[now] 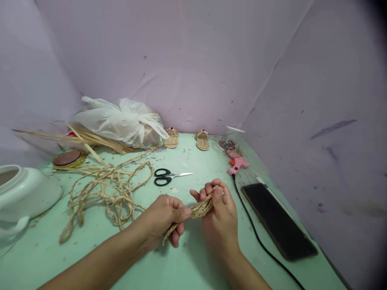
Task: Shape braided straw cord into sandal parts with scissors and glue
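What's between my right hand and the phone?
The black cord from the glue gun crosses the table between right hand and phone, per the head view.

Walled in on three sides in pale lilac: back wall [187,60] at twelve o'clock, left wall [21,80] from nine to ten, right wall [317,169] from one to four. Creased in long diagonal folds, flecked with small dark specks; a purple smear [332,128] at three o'clock on the right one. Below, a mint-green tabletop [199,161], scuffed and dotted with stains, meeting back and right walls in a corner at one o'clock. Soft, even light, faint shadows only.
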Demonstrator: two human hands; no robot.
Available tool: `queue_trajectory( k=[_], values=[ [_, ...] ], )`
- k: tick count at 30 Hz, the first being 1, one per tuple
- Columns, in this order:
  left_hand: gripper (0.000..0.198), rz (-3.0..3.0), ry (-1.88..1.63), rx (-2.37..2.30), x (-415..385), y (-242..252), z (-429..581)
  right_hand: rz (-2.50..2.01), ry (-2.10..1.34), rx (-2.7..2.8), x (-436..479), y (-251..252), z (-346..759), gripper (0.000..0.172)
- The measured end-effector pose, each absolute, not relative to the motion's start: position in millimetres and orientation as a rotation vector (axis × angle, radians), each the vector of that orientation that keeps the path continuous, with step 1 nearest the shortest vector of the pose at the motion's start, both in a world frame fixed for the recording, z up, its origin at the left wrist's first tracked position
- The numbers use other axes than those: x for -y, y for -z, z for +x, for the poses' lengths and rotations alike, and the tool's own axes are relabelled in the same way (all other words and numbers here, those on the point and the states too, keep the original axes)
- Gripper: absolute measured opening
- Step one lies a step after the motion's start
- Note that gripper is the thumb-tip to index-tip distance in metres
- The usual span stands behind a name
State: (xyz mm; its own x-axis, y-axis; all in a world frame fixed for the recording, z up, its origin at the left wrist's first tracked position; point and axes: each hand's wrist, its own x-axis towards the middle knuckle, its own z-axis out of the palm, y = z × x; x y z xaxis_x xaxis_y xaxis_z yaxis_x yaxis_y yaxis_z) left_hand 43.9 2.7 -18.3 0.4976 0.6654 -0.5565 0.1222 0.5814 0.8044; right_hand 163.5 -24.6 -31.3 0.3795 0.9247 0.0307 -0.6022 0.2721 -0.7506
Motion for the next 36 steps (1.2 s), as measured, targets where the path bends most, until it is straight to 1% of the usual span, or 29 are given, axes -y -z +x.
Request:
queue_trajectory(
  k=[4,9,16,18,21,23,25,27,28,30,32,34,36],
  values=[
    [0.034,0.817,-0.359,-0.927,-3.2,22.1,41.7,-0.672,-1.162,0.386,24.3,26.3,164.3,0.004],
    [0.032,0.876,-0.305,-0.763,-1.7,23.0,41.3,-0.611,-1.209,0.329,25.2,25.4,163.7,0.003],
    [0.033,1.252,-0.376,-0.985,-1.0,20.2,42.9,-0.568,-1.281,0.299,24.2,25.6,168.4,0.002],
    [0.033,1.291,-0.380,-1.030,-2.0,17.5,42.1,-0.583,-1.298,0.315,21.6,27.5,170.3,0.005],
    [0.034,1.279,-0.378,-1.072,-3.8,14.7,41.2,-0.658,-1.315,0.349,17.1,30.8,174.5,0.017],
    [0.033,1.285,-0.372,-1.093,-5.4,13.7,40.5,-0.797,-1.254,0.433,15.8,31.0,179.8,0.026],
    [0.031,1.298,-0.374,-1.127,-7.6,12.9,39.3,-1.029,-1.013,0.647,17.3,28.0,186.6,0.029],
    [0.029,1.316,-0.384,-1.174,-10.0,11.6,37.4,-1.220,-0.631,1.067,21.3,22.6,191.7,0.026],
    [0.027,1.329,-0.384,-1.198,-11.0,10.6,36.3,-1.246,-0.452,1.355,23.6,20.0,192.5,0.028],
    [0.023,1.369,-0.378,-1.229,-12.2,8.0,34.5,-1.200,-0.223,1.918,28.0,17.8,189.4,0.043],
    [0.017,1.424,-0.366,-1.220,-12.0,4.9,33.3,-1.162,-0.140,2.253,30.9,21.3,181.7,0.061],
    [0.017,1.439,-0.337,-1.195,-11.4,2.1,32.4,-1.170,-0.142,2.364,32.1,29.6,174.0,0.078],
    [0.021,1.407,-0.279,-1.145,-12.1,-0.5,30.4,-1.190,-0.205,2.361,32.0,38.7,170.6,0.084]
  ],
)
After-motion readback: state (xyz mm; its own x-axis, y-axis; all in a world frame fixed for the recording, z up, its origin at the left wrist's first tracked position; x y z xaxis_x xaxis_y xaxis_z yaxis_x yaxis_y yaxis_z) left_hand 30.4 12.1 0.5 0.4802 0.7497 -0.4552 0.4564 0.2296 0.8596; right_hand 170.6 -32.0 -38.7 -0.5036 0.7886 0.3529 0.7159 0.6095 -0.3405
